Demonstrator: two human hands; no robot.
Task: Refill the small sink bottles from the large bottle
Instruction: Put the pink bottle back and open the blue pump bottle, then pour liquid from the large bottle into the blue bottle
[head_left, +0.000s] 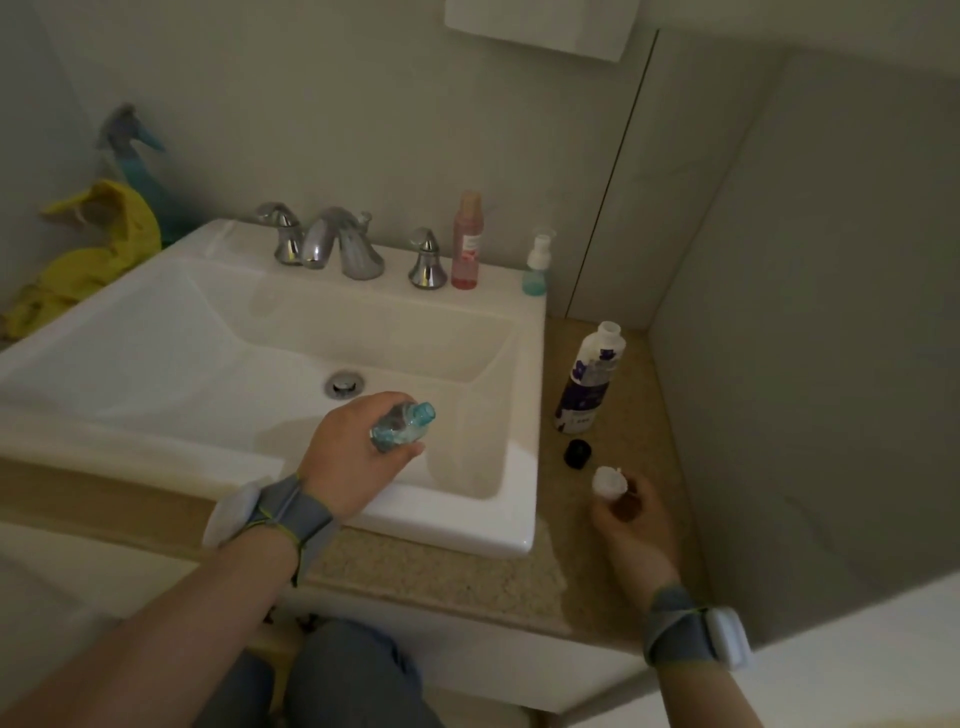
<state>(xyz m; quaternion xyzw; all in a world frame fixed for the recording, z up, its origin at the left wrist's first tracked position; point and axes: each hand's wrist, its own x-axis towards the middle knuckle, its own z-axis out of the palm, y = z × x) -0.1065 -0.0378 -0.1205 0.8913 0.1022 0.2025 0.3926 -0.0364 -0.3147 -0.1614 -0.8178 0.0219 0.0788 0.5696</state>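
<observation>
My left hand (349, 457) grips a small clear bottle with teal liquid (402, 426), uncapped and tilted, its open mouth pointing right over the sink basin (156, 364). My right hand (636, 514) holds a white pump cap (608, 480) over the counter, right of the sink. The large white bottle with purple flowers (589, 384) stands open on the counter, its black cap (577, 453) lying in front of it. On the sink's back ledge stand a small pump bottle with teal liquid (536, 265) and a tall pink bottle (466, 241).
A chrome faucet (332, 244) with two handles sits at the back of the sink. A yellow cloth (88, 254) and a blue spray bottle (137, 156) lie left of the sink. A wall closes the speckled counter (613, 545) on the right.
</observation>
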